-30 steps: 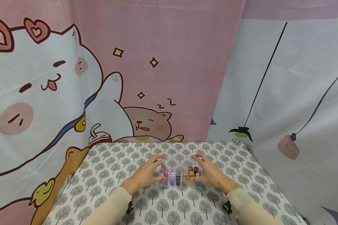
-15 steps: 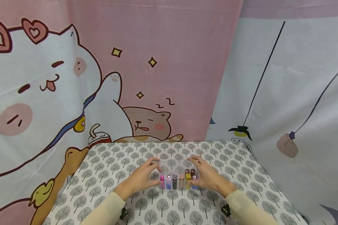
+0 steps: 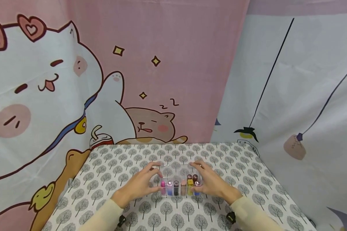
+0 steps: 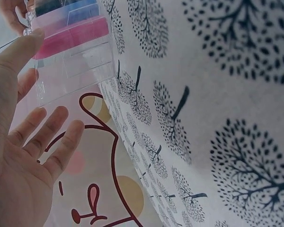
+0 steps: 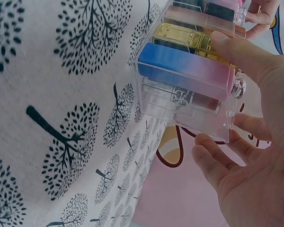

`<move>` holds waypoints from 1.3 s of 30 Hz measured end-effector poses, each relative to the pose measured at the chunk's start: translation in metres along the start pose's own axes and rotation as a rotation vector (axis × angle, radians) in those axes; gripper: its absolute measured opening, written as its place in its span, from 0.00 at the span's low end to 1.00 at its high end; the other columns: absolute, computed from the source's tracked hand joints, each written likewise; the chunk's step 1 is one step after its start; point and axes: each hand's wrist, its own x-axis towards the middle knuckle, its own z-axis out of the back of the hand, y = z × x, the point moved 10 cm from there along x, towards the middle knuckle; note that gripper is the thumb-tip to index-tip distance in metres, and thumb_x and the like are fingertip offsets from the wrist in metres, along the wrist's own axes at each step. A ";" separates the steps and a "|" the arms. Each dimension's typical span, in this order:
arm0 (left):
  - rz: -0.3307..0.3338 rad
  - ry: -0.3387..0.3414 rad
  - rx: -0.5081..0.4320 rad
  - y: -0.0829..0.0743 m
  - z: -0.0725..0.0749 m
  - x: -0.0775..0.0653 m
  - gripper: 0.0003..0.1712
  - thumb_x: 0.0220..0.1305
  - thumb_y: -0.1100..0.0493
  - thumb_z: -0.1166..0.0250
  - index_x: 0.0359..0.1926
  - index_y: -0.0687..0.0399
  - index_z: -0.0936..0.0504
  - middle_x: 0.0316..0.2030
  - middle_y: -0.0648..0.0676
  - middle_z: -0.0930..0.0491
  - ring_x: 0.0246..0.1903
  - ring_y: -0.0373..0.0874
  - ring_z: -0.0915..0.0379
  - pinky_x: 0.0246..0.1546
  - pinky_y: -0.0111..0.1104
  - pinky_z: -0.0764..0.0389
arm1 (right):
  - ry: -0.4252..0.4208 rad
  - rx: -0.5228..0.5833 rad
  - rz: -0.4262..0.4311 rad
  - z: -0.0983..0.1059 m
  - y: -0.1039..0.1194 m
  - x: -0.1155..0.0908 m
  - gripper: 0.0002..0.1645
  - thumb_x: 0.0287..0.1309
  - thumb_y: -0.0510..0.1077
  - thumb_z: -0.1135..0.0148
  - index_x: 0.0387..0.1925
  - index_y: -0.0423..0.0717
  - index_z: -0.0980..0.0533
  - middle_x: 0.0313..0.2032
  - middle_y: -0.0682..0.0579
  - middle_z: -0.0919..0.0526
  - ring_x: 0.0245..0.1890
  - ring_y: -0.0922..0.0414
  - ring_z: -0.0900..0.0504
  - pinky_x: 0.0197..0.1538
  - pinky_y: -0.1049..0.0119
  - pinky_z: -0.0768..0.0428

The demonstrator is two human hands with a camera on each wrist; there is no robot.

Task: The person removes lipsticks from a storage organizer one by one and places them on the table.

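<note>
A clear lipstick organizer (image 3: 168, 173) stands upright on the patterned cloth, gripped at both ends. My left hand (image 3: 139, 183) holds its left end, thumb at the front near the pink lipstick tube (image 4: 73, 38), fingers spread toward the back. At the other end my right hand (image 3: 213, 183) has its thumb over the yellow tube (image 5: 177, 35) and its fingers behind the back corner. A blue-to-pink tube (image 5: 184, 66) fills the rightmost front slot. Black (image 3: 176, 188) and beige (image 3: 183, 188) tubes stand mid-row. Two dark-capped tubes (image 3: 195, 177) are in the back row at right.
A white cloth (image 3: 173, 211) printed with grey trees covers the table. Behind it hangs a pink curtain (image 3: 191, 80) with cartoon cats, and a pale curtain (image 3: 306, 96) hangs at the right. Back slots on the organizer's left side show no tubes.
Both hands have brought the organizer a little to the left and nearer the body, keeping hold of its ends. The head view has shifted slightly.
</note>
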 end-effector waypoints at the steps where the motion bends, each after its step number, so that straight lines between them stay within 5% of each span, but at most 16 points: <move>1: -0.001 -0.002 0.009 0.000 0.001 -0.001 0.23 0.71 0.42 0.16 0.60 0.36 0.14 0.87 0.53 0.30 0.36 0.40 0.13 0.43 0.32 0.09 | 0.000 -0.004 0.003 0.000 0.001 0.000 0.69 0.55 0.61 0.07 0.90 0.49 0.34 0.85 0.42 0.28 0.82 0.36 0.23 0.80 0.29 0.17; 9: -0.017 -0.018 0.023 -0.001 0.006 -0.005 0.23 0.70 0.43 0.15 0.60 0.36 0.13 0.85 0.56 0.28 0.56 0.54 0.10 0.51 0.40 0.04 | 0.002 -0.013 0.010 -0.001 0.005 0.000 0.68 0.57 0.61 0.08 0.90 0.50 0.35 0.86 0.43 0.29 0.84 0.36 0.26 0.80 0.29 0.17; 28: -0.011 -0.011 0.024 0.000 0.005 -0.007 0.25 0.71 0.43 0.16 0.62 0.37 0.14 0.85 0.52 0.30 0.57 0.56 0.10 0.40 0.26 0.13 | 0.062 0.033 0.035 -0.001 -0.002 0.000 0.68 0.61 0.59 0.10 0.92 0.48 0.39 0.88 0.40 0.32 0.84 0.35 0.25 0.84 0.27 0.24; 34: -0.021 -0.073 0.082 -0.005 0.012 -0.005 0.25 0.73 0.40 0.17 0.65 0.35 0.13 0.84 0.50 0.27 0.60 0.50 0.11 0.49 0.37 0.05 | 0.073 0.047 0.047 -0.003 -0.004 0.000 0.70 0.59 0.61 0.10 0.93 0.51 0.39 0.88 0.42 0.32 0.83 0.34 0.24 0.82 0.25 0.22; 39: -0.094 -0.146 0.096 -0.019 0.016 0.000 0.24 0.75 0.41 0.18 0.65 0.37 0.13 0.81 0.52 0.22 0.68 0.53 0.14 0.65 0.52 0.05 | 0.077 0.069 0.047 -0.004 -0.006 -0.001 0.70 0.59 0.61 0.10 0.93 0.52 0.39 0.88 0.42 0.31 0.83 0.35 0.24 0.82 0.26 0.21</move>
